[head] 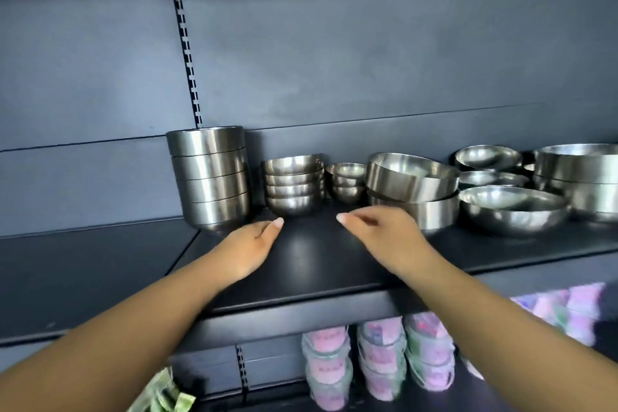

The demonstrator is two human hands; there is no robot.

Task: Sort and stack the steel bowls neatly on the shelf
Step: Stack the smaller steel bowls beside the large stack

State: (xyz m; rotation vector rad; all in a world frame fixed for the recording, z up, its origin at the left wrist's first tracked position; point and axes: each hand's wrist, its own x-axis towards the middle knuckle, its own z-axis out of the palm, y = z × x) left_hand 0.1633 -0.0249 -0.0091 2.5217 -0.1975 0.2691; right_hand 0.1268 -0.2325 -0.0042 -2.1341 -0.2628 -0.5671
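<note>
Steel bowls stand along the back of a dark shelf. At the left is a tall stack of straight-sided bowls. Beside it stands a stack of round bowls, then a short stack of small bowls. Further right are two wide straight-sided bowls, tilted on each other, and a broad round bowl. My left hand and my right hand reach over the shelf just in front of the round stack, fingers relaxed, holding nothing.
More steel bowls and a large stack of deep bowls fill the shelf's far right. Below the shelf stand stacked plastic containers with pink labels. A slotted upright runs up the back panel. The shelf section to the left is bare.
</note>
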